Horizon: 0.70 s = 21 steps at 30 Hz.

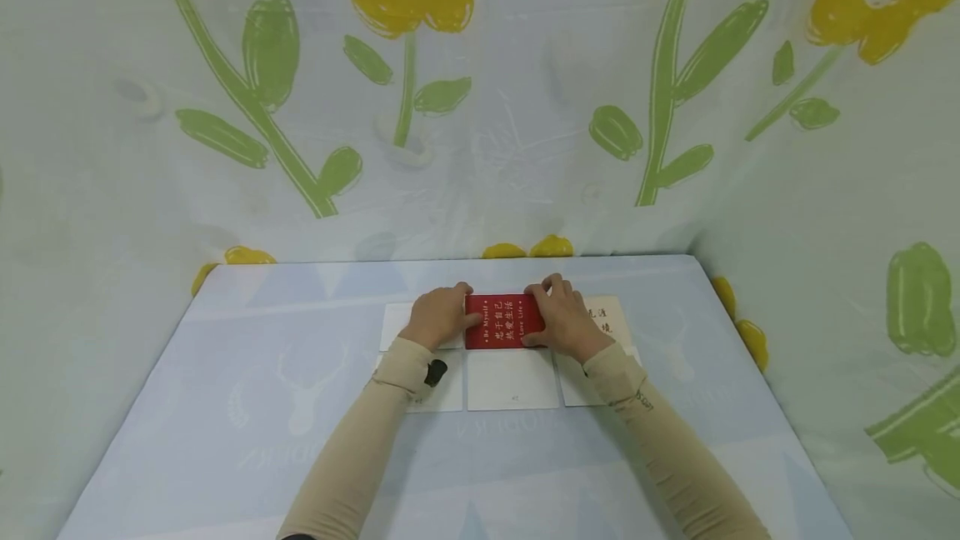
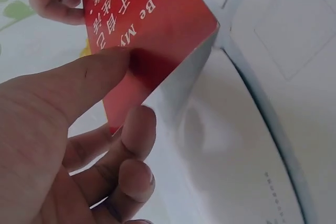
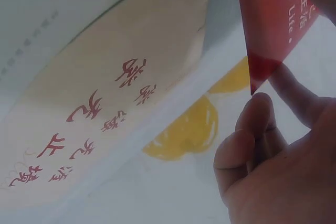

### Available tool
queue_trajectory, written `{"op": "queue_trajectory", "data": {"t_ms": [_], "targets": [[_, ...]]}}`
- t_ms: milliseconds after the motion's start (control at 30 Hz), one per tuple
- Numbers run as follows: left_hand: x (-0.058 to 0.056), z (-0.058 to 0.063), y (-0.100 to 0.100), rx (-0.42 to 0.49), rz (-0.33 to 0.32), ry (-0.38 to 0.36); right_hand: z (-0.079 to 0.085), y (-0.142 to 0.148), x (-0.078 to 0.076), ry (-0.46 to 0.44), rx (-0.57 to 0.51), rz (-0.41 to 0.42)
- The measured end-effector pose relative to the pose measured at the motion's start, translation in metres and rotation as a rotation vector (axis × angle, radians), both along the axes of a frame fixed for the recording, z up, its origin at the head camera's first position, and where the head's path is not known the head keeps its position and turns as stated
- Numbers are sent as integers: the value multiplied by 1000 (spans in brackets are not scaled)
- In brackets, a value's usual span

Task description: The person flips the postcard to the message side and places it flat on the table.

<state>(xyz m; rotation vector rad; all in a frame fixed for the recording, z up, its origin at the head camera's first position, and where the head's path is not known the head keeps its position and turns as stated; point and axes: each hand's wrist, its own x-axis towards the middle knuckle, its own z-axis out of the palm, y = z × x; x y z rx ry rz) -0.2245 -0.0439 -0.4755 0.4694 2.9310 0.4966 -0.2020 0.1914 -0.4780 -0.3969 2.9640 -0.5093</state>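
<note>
Both hands hold a red card (image 1: 504, 322) with white printed characters and English words, near the far part of the table. My left hand (image 1: 437, 317) pinches its left edge, the thumb on the printed face and fingers beneath, while the card tilts up off the surface in the left wrist view. At the opposite edge, my right hand (image 1: 567, 325) grips the card between thumb and fingers. A cream card (image 1: 611, 319) with handwritten-style characters lies partly under the right hand. Below the red card lies a white card (image 1: 513, 383) with tiny print.
More pale cards lie beside these in two rows, including one at the upper left (image 1: 395, 325) and one at the lower right (image 1: 581, 386), partly covered by the arms. Behind the pale patterned table (image 1: 300, 440) hangs a flowered curtain (image 1: 510, 148).
</note>
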Motion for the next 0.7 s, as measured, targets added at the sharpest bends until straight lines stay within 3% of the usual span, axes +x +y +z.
{"op": "queue_trajectory", "data": {"t_ms": [167,467,600,700], "targets": [[0,-3,-2,58,14,-43,0,-1,3,23,0,-4],[7,0,-5,76,-28,76,5,3,6,63,-34,-4],[9,1,-5,66,-31,90,13,12,6,28,-99,-69],[10,1,-5,47,-36,114,18,20,8,-56,-194,-118]]}}
